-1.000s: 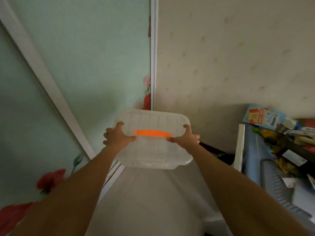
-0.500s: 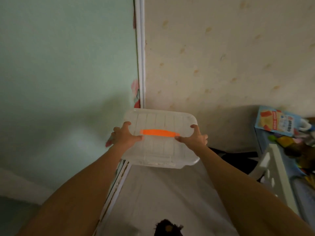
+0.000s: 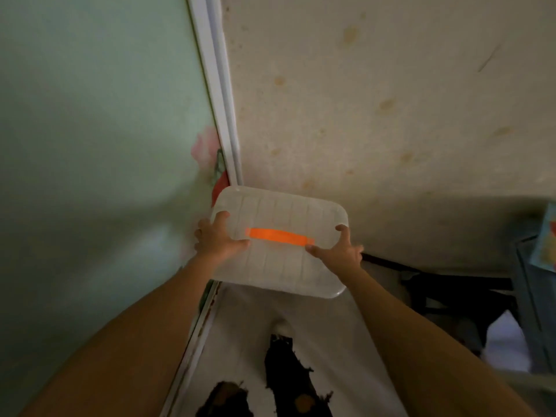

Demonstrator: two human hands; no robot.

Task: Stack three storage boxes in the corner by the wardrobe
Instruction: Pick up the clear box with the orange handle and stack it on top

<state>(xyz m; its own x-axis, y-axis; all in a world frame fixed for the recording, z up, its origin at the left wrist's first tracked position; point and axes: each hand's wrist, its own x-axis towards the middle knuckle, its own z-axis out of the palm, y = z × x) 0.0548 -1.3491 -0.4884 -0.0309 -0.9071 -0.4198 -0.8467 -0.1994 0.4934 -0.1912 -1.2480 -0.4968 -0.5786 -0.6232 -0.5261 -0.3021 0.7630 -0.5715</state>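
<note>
A translucent storage box with a ribbed lid and an orange handle sits in the corner where the pale green wardrobe door meets the beige wall. My left hand grips the box's left edge, thumb on the lid. My right hand grips its right edge the same way. Whatever is under the box is hidden, so I cannot tell whether it rests on the floor or on another box.
The white wardrobe frame runs down into the corner. A dark object lies on the floor at the right, beside a blue-grey piece of furniture. Light floor and my legs in torn black trousers are below.
The view has tilted down and shifted left, bringing my legs into sight. The box, held in both hands, has come closer into the corner against the wardrobe frame.
</note>
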